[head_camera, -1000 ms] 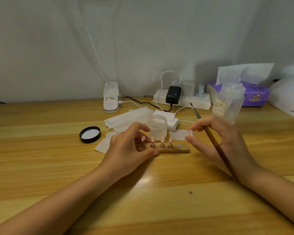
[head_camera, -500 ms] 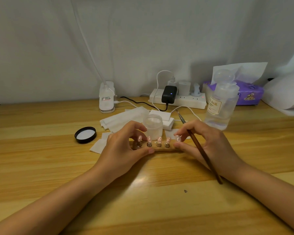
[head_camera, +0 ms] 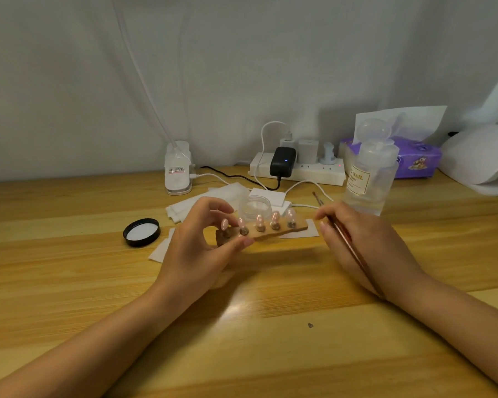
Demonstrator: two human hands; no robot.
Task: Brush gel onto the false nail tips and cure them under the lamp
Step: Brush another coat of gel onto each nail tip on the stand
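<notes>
Above the table (head_camera: 69,282), left hand (head_camera: 196,248) pinching nail holder (head_camera: 270,229), right hand (head_camera: 365,239) gripping brush (head_camera: 354,251).

light: dim, warm, from above | glare: soft sheen on bench (head_camera: 242,308) near centre | shadows: soft, under nail holder (head_camera: 266,229) and behind bottle (head_camera: 368,179) on wall | blur: left hand (head_camera: 196,248) slightly smeared | distortion: wide-angle bowing at edges

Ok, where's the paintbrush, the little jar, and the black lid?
brush (head_camera: 348,242), head view, on the brown handle where it crosses the right hand (head_camera: 365,239).
jar (head_camera: 255,206), head view, on its clear front wall.
black lid (head_camera: 141,232), head view, on its white inner face.
</notes>
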